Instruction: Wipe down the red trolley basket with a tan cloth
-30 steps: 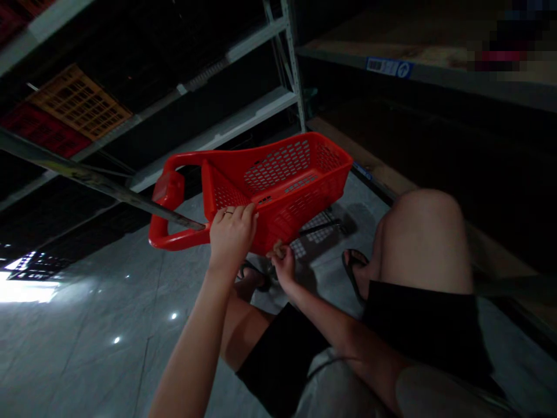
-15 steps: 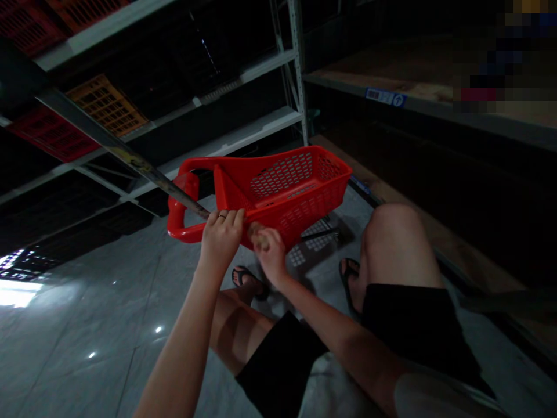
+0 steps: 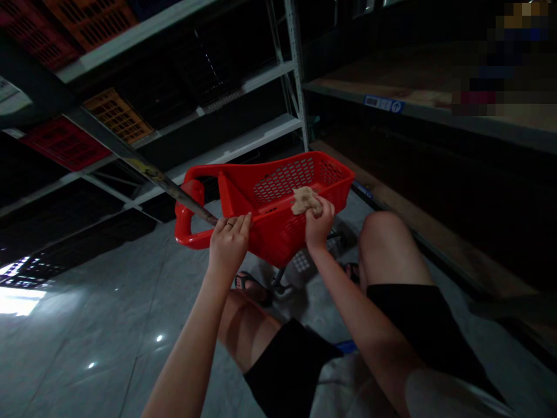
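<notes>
A red plastic shopping cart with perforated basket walls stands before me on the floor. My left hand, with a ring on one finger, curls over its near rim close to the handle end. In my right hand is a crumpled beige-brown cloth, held above the cart's near side rim. A metal pole slants from the upper left, across the cart's handle, to my left hand; whether my fingers touch it is hidden.
Metal shelving with red and orange crates lines the far left. A wooden shelf with a blue label runs along the right, near my knee. Below is a grey tiled floor; my sandalled feet are beside the cart.
My right hand has moved right and slightly up along the cart's side, bringing the cloth into clear view above the rim. My left hand keeps its place on the rim.
</notes>
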A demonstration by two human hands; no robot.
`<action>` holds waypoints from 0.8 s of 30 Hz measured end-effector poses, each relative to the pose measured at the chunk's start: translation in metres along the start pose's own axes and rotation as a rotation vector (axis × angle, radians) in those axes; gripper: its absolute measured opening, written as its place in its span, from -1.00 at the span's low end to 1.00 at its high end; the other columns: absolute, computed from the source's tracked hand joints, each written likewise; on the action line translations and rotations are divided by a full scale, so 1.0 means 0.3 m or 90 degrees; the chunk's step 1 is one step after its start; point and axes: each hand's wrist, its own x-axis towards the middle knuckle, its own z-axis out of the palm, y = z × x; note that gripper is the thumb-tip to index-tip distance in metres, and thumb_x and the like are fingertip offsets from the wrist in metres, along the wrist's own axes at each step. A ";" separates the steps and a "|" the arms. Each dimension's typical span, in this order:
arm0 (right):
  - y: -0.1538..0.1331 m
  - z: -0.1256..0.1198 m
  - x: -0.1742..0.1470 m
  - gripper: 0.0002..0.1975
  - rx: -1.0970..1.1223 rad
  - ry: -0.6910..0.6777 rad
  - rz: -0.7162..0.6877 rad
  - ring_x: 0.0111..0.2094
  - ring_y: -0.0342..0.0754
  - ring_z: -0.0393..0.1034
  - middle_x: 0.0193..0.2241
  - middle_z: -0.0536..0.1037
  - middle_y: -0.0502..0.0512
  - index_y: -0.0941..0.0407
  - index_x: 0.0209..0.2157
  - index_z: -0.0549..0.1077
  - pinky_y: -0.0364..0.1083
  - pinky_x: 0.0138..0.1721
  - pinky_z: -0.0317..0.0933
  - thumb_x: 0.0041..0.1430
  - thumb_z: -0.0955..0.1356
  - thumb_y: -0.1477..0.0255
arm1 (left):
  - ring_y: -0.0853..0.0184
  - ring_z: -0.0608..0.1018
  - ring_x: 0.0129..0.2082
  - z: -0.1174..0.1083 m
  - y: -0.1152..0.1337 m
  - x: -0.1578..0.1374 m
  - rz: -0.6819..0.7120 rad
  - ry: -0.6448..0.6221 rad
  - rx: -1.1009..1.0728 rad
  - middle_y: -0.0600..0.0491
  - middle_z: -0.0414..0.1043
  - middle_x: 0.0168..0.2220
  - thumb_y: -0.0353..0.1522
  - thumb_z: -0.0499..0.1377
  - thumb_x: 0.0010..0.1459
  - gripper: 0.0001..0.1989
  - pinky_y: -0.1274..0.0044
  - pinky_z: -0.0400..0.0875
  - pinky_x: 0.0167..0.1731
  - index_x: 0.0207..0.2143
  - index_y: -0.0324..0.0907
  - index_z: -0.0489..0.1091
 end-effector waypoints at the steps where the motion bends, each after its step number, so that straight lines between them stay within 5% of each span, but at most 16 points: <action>1: 0.010 0.003 -0.017 -0.65 0.003 0.000 0.021 0.00 0.07 0.40 -0.09 0.52 0.21 0.13 -0.12 0.49 0.13 0.17 0.27 0.02 0.29 0.53 | 0.09 0.62 -0.07 0.000 0.007 0.005 0.003 0.003 0.001 -0.16 0.61 0.01 -0.52 0.01 0.35 -0.61 0.26 0.42 -0.04 0.15 -0.33 0.44; 7: -0.159 0.066 -0.280 -0.63 0.105 -0.197 -0.032 0.00 0.00 0.41 -0.05 0.50 0.15 0.08 -0.04 0.45 0.03 0.13 0.32 0.09 0.30 0.57 | 0.13 0.63 -0.10 -0.031 -0.006 0.018 0.098 0.057 -0.023 -0.15 0.64 -0.11 -0.54 0.03 0.33 -0.70 0.30 0.46 -0.01 -0.08 -0.33 0.54; 10: -0.220 0.059 -0.334 -0.61 0.111 -0.242 -0.089 0.04 0.00 0.38 -0.02 0.44 0.14 0.05 -0.03 0.45 0.02 0.14 0.31 0.10 0.33 0.58 | 0.20 0.61 -0.02 -0.076 -0.068 -0.045 0.124 0.143 -0.082 -0.06 0.63 -0.05 -0.52 0.08 0.33 -0.73 0.36 0.43 0.07 -0.03 -0.21 0.52; 14: -0.193 0.039 -0.267 -0.61 0.077 -0.251 -0.124 0.06 0.01 0.34 0.01 0.37 0.13 0.03 -0.09 0.51 0.05 0.21 0.26 0.06 0.30 0.63 | 0.17 0.61 -0.07 -0.123 -0.143 -0.125 -0.157 0.287 -0.073 -0.08 0.62 -0.09 -0.33 0.20 0.31 -0.74 0.32 0.41 0.03 0.03 -0.16 0.47; 16: -0.174 0.044 -0.225 -0.61 0.053 -0.187 -0.071 0.05 0.02 0.33 0.00 0.35 0.15 0.04 -0.13 0.52 0.08 0.22 0.24 0.03 0.28 0.65 | 0.12 0.60 -0.09 -0.130 -0.154 -0.122 -0.268 0.209 -0.076 -0.15 0.61 -0.10 -0.19 0.18 0.33 -0.67 0.30 0.41 -0.02 0.01 -0.21 0.46; 20: -0.215 0.064 -0.234 -0.58 0.019 -0.159 -0.042 0.09 0.09 0.28 0.03 0.35 0.19 0.05 -0.09 0.54 0.17 0.26 0.19 0.08 0.26 0.66 | 0.10 0.60 -0.30 -0.122 -0.132 -0.066 -0.277 -0.090 -0.037 -0.11 0.60 -0.36 -0.03 0.04 0.35 -0.54 0.38 0.36 -0.30 -0.27 -0.15 0.56; 24: -0.314 0.087 -0.346 -0.63 -0.014 -0.322 -0.169 0.23 0.22 0.11 0.21 0.27 0.22 0.00 0.06 0.52 0.26 0.29 0.14 0.27 0.30 0.52 | 0.09 0.59 -0.39 -0.110 -0.108 -0.050 -0.315 -0.104 0.038 -0.11 0.57 -0.45 0.03 0.05 0.30 -0.49 0.44 0.21 -0.43 -0.38 -0.12 0.58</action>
